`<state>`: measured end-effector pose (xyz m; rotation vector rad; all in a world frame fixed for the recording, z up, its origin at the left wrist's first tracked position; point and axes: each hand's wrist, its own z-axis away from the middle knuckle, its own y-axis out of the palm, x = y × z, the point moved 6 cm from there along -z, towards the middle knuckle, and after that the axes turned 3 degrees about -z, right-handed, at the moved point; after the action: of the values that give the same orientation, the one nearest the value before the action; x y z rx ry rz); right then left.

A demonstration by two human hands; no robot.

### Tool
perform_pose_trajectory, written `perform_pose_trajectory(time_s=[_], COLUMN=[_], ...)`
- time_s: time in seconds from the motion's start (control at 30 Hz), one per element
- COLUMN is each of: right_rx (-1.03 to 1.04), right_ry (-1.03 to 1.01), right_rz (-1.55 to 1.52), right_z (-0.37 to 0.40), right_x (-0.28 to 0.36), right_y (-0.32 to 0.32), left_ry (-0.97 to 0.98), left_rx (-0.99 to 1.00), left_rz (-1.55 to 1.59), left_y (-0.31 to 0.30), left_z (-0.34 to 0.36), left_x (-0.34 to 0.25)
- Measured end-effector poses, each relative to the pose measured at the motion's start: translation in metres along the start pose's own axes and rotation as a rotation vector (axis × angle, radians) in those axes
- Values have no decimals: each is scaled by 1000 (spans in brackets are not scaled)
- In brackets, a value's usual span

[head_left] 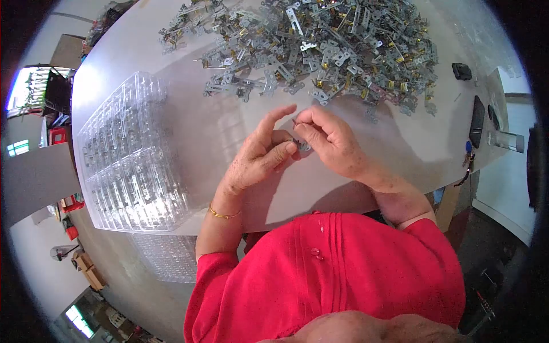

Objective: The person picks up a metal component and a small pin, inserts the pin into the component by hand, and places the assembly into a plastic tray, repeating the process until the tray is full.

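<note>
Over the middle of the table, my left hand (257,151) pinches a small grey metal bracket (303,146) between thumb and fingers, its index finger raised. Close beside it, my right hand (330,140) has thumb and index finger pressed together on a tiny part too small to name, just above the bracket. Beyond both hands spreads a big pile of metal brackets (320,51), some with yellow pieces. Left of my left hand lies a clear plastic tray (134,151) with rows of metal parts in its slots.
Another clear plastic tray (166,257) sits lower, past the table's near edge. Along the right side are a small black object (461,71), a long black object (477,121), a clear cylinder (506,140) and a blue-tipped tool (469,150).
</note>
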<state>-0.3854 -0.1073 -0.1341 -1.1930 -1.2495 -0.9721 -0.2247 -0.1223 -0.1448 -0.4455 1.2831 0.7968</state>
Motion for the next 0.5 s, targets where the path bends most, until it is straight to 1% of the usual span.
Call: perform_pose_trajectory(time_s=[0.1,0.17,0.2,0.3,0.37,0.47,0.5], right_rx=[9,-28,-42,-18,45,130,159], right_ry=[36,100,128,-28,-144,-294,-343], right_rz=[37,-121,-199,-358,-245,-28,46], right_z=[-1,0,-2,-3,-4,-2,-1], right_x=[-4,-10,-12,1,12,21,23], right_y=[-1,-4,-5,-8,-7,-2,2], left_ry=[-26,-35,-28,-34,-69,-113,-106], left_rx=[60,71,26,-104,-173,-178,-160], left_rz=[-21,10,69,213,271,353,333], left_y=[5,12,8,-9,-19,-16,-14], left_z=[1,-1,-2,-3,-3,-3,-3], left_x=[-1,4,2,-2,0,-3,-2])
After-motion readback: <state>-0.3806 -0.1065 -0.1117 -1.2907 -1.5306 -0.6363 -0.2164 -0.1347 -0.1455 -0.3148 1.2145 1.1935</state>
